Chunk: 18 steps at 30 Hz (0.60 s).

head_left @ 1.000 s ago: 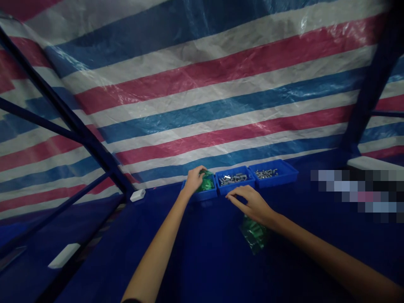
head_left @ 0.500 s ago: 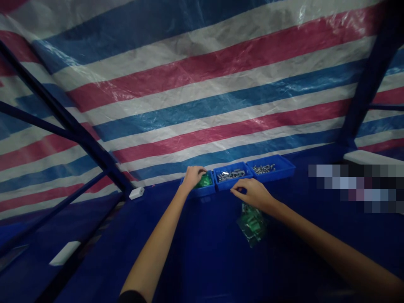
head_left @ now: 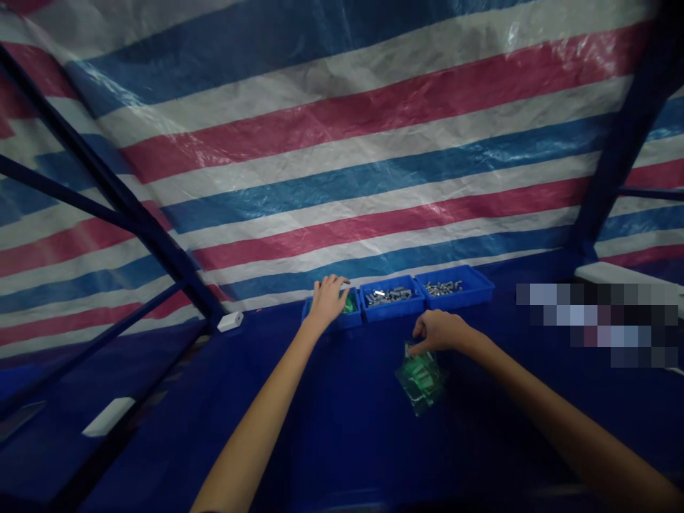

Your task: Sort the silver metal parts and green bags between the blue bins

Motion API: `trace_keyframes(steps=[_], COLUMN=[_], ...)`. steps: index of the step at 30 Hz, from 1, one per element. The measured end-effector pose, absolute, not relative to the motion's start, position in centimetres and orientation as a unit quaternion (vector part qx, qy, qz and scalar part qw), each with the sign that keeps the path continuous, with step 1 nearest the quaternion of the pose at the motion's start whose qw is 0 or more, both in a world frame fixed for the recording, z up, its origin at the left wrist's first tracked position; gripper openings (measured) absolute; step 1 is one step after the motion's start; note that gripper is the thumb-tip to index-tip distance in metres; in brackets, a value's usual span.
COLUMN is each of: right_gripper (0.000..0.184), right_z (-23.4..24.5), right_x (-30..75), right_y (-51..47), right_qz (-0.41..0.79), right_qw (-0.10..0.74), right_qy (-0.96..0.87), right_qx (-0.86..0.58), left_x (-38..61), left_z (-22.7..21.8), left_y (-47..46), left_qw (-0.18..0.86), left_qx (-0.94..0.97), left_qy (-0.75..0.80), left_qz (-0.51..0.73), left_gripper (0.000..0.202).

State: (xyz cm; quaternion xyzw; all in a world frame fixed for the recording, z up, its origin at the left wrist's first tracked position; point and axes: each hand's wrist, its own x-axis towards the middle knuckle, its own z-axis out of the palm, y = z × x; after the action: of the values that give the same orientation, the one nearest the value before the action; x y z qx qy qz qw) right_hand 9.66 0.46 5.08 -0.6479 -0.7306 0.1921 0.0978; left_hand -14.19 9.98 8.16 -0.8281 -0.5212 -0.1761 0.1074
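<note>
single head-worn cam, lookin fwd + down over the flat dark blue tabletop [head_left: 342, 442] twd a shiny red, white & blue striped plastic sheet [head_left: 374, 185]. wide FOV imo, rectangular blue plastic bins [head_left: 394, 311] abt arm's reach away, just below ctr

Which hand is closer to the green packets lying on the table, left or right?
Right. The right hand is at the far end of the packets; the left hand is farther off, over the leftmost bin.
</note>
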Motion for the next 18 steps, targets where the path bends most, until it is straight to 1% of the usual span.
trace_keyframes(steps=[2, 5, 7, 9, 11, 13, 15, 16, 18], right_gripper=[0.033, 0.025, 0.02, 0.019, 0.022, 0.027, 0.032, 0.035, 0.04], right_z=[5.7, 6.3, 6.3, 5.9, 5.3, 4.8, 4.6, 4.7, 5.0], right_x=[9.5, 9.1, 9.0, 9.1, 9.2, 9.1, 8.6, 8.3, 7.5], right_y=[0.1, -0.3, -0.3, 0.0, 0.5, 1.1, 1.4, 1.4, 1.1], right_qz=[0.21, 0.233, 0.248, 0.25, 0.234, 0.218, 0.239, 0.266, 0.331], right_qw=[0.074, 0.055, 0.055, 0.076, 0.13, 0.217, 0.309, 0.348, 0.404], right_qy=[-0.731, -0.734, -0.739, -0.742, -0.742, -0.741, -0.735, -0.729, -0.709], right_qx=[-0.645, -0.635, -0.625, -0.617, -0.614, -0.598, -0.554, -0.526, -0.474], left_x=[-14.5, -14.8, -14.9, -14.6, -13.8, -12.8, -11.8, -11.4, -11.0], left_z=[7.3, 6.2, 5.9, 6.0, 6.1, 5.9, 5.3, 5.0, 4.3], left_y=[8.9, 7.9, 7.3, 6.4, 4.9, 3.0, 1.4, 0.7, -0.1], left_qw=[0.124, 0.096, 0.078, 0.063, 0.036, -0.023, -0.124, -0.193, -0.332], left_qx=[-0.831, -0.832, -0.824, -0.815, -0.809, -0.801, -0.783, -0.769, -0.723], left_qy=[-0.511, -0.514, -0.522, -0.52, -0.501, -0.481, -0.471, -0.465, -0.45], left_qz=[-0.181, -0.184, -0.207, -0.249, -0.303, -0.355, -0.387, -0.395, -0.405], left_gripper=[0.022, 0.02, 0.021, 0.021, 0.02, 0.021, 0.032, 0.037, 0.038])
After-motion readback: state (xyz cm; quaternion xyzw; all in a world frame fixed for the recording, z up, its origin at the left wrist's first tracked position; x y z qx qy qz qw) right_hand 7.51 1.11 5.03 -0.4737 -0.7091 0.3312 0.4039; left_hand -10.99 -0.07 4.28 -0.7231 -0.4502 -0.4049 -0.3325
